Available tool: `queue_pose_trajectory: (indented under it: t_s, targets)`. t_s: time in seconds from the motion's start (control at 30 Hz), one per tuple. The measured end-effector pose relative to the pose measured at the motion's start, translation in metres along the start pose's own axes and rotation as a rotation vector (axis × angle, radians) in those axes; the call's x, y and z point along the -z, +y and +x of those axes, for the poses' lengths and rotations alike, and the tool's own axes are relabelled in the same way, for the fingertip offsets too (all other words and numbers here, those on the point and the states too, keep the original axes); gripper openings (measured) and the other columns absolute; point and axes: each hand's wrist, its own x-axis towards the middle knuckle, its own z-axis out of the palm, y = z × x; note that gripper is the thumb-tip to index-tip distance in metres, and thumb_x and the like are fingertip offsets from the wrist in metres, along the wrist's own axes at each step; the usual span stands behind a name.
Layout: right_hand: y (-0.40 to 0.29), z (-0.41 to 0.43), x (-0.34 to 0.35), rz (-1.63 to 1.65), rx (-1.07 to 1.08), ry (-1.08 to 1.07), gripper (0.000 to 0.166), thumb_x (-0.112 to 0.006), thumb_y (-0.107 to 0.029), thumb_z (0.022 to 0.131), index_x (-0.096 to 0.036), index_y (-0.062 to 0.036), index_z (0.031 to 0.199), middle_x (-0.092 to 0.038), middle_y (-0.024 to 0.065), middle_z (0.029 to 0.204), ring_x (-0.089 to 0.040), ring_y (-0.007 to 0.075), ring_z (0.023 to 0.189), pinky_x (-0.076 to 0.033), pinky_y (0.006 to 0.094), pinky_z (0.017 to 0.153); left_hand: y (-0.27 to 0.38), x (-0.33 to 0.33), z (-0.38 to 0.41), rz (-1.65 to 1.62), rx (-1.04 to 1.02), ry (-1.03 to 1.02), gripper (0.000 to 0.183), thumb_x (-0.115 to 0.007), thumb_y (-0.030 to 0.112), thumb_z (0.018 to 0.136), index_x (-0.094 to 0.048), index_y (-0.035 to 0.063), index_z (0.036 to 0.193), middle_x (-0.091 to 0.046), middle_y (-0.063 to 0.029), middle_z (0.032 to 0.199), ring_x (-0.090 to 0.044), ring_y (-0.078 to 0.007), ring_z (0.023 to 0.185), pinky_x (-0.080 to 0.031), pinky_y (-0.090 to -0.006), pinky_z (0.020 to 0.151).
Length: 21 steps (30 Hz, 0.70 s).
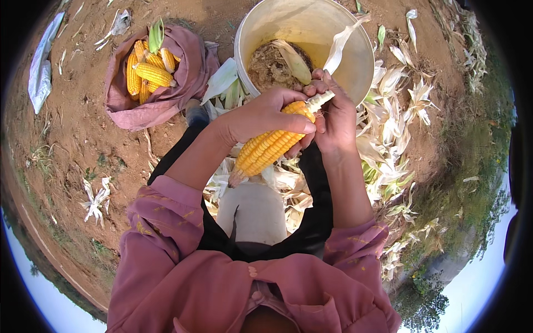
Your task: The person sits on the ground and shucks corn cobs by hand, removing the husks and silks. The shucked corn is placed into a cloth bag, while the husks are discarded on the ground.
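Observation:
My left hand (270, 112) grips a husked yellow corn cob (268, 150), its thumb across the kernels. The cob slants, tip toward me and pale stalk end (321, 101) away from me. My right hand (335, 114) is closed at that stalk end. A dry, pale husk strip (343, 43) rises from its thumb and fingers. Just beyond the fingertips, a greenish husk piece (295, 62) shows against the inside of a large whitish bucket (240, 50); whether the fingers touch it is unclear. Some right fingers are hidden behind the cob.
A pink cloth sack (125, 112) at the left holds several husked corn cobs (154, 74). A brown clump (268, 68) lies inside the bucket. Loose husks (389, 125) cover the ground at the right and between my legs, around a whitish seat (252, 210). Plastic sheeting (41, 66) lies far left.

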Motion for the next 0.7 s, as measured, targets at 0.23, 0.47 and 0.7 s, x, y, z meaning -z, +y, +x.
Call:
queue_pose_trajectory:
  t_s: [0.23, 0.47, 0.7]
  targets:
    - [-0.034, 0.026, 0.033, 0.544, 0.233, 0.239, 0.015, -0.037, -0.012, 0.094, -0.048, -0.0014, 0.095, -0.04, -0.0029, 0.061, -0.037, 0.0059, 0.046, -0.046, 0.0215, 0.059, -0.008, -0.013, -0.008, -0.248, -0.236, -0.17, 0.044, -0.055, 0.032, 0.074, -0.05, -0.0062, 0.094, -0.056, -0.0142, 0.066, -0.055, -0.0189, 0.047, -0.047, -0.0273, 0.044]
    - [0.01, -0.01, 0.023, -1.721, -0.095, -0.789, 0.029, -0.053, -0.025, 0.085, -0.058, -0.001, 0.101, -0.062, 0.0175, 0.08, -0.061, 0.0293, 0.073, -0.047, 0.0367, 0.067, 0.016, 0.023, -0.015, -0.491, -0.577, -0.006, 0.038, -0.044, 0.035, 0.081, -0.047, -0.0008, 0.095, -0.053, -0.0096, 0.073, -0.053, -0.0167, 0.05, -0.047, -0.0283, 0.046]
    - [0.026, -0.003, 0.008, -0.813, -0.152, -0.403, 0.051, -0.042, -0.036, 0.092, -0.039, 0.0012, 0.126, -0.059, 0.0108, 0.101, -0.06, 0.0225, 0.09, -0.048, 0.0343, 0.077, 0.017, 0.042, -0.014, -0.398, -0.562, 0.422, 0.027, -0.051, 0.026, 0.081, -0.051, 0.0013, 0.091, -0.057, -0.0094, 0.075, -0.057, -0.019, 0.06, -0.05, -0.0308, 0.055]
